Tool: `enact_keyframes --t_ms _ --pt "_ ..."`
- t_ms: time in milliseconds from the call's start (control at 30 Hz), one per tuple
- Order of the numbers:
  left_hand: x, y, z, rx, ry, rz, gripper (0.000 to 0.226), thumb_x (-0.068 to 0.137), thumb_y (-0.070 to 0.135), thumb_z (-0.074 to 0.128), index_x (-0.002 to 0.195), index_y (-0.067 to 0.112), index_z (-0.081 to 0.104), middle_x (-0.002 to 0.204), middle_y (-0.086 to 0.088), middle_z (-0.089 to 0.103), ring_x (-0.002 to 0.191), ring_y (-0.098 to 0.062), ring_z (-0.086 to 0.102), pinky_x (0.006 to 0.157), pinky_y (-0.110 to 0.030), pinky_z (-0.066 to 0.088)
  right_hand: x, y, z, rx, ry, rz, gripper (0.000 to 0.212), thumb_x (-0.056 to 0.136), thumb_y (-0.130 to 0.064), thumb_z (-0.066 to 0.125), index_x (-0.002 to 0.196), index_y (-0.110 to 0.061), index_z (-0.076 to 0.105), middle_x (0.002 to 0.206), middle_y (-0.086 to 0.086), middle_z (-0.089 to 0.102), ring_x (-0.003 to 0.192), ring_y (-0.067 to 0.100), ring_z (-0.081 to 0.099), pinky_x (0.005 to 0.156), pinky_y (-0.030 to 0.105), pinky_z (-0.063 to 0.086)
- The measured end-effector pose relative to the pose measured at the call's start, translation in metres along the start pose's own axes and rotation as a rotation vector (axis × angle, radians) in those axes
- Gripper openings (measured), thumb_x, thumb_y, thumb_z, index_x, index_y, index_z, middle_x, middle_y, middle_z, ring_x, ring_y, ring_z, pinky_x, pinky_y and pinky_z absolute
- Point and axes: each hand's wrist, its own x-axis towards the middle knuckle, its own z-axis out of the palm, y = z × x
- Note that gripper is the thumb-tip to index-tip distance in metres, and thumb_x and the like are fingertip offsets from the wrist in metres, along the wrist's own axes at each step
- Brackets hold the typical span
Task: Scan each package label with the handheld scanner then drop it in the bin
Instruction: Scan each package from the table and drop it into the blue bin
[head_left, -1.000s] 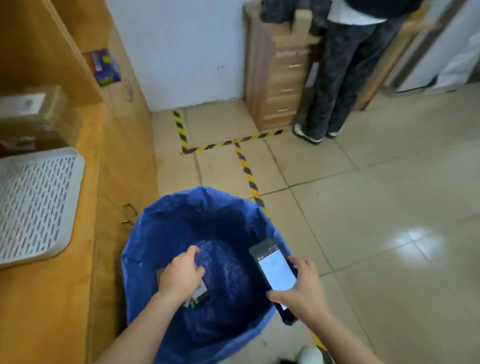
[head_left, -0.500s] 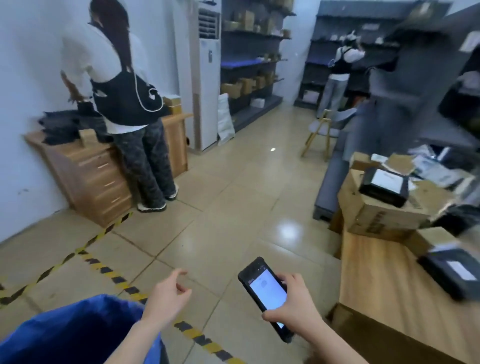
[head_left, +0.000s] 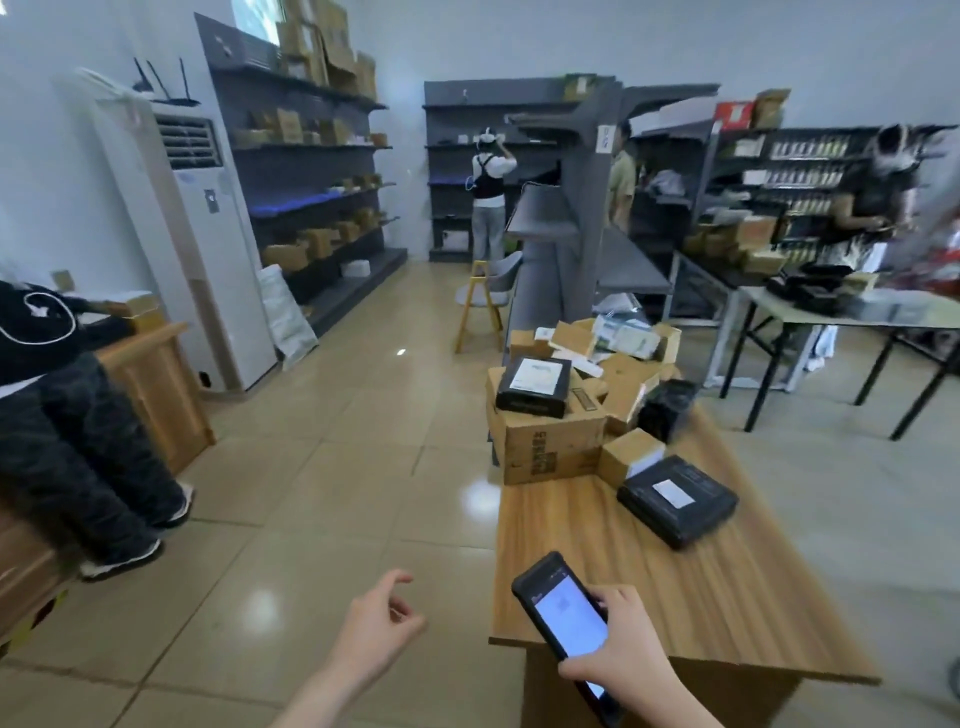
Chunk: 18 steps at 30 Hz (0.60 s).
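My right hand (head_left: 621, 649) grips the handheld scanner (head_left: 563, 621), a black phone-like device with a lit screen, over the near edge of a wooden table (head_left: 717, 587). My left hand (head_left: 376, 631) hangs empty over the floor, left of the table, fingers loosely apart. On the table lies a black package with a white label (head_left: 678, 499). Behind it a pile of cardboard boxes (head_left: 550, 447) carries another black labelled package (head_left: 535, 387). The bin is out of view.
A person in dark trousers (head_left: 78, 452) stands at far left beside a wooden cabinet (head_left: 156, 384). A white floor air conditioner (head_left: 202, 249), grey shelving (head_left: 311, 171) and a folding table (head_left: 852, 317) ring the tiled floor. Other people stand at the far shelves.
My view swung right, from the blue bin to the package table. My left hand let go of the package in the bin and came out empty. The scanner stayed in my right hand.
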Motion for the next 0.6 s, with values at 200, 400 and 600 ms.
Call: enact_keyframes --t_ms 200,400,600 --pt "0.086 0.047 0.03 -0.018 -0.017 0.04 0.051 0.073 0.037 0.081 0.116 0.031 0.054 0.094 0.007 0.06 0.085 -0.007 0.057 0.074 -0.019 0.043 0.063 0.018 -0.031 -0.001 0.105 0.079 0.088 0.043 -0.044 0.084 0.117 -0.025 0.04 0.11 -0.009 0.035 0.098 0.004 0.043 0.064 0.01 0.037" --pt "0.221 0.1 0.057 -0.081 0.017 0.101 0.048 0.082 0.04 0.074 0.123 0.024 0.053 0.111 0.003 0.056 0.105 -0.014 0.055 0.091 -0.027 0.046 0.168 0.009 -0.059 -0.011 0.197 0.12 0.092 0.048 -0.04 0.081 0.127 -0.018 0.041 0.118 -0.006 0.036 0.104 0.006 0.041 0.082 0.014 0.039" --pt "0.339 0.162 0.085 0.042 0.104 0.172 0.071 0.077 0.061 0.067 0.136 0.032 0.042 0.135 -0.004 0.036 0.129 -0.024 0.035 0.105 -0.036 0.036 0.263 -0.008 -0.08 -0.072 0.237 0.165 0.09 0.051 -0.04 0.078 0.13 -0.017 0.041 0.119 -0.006 0.036 0.105 0.007 0.043 0.081 0.015 0.041"
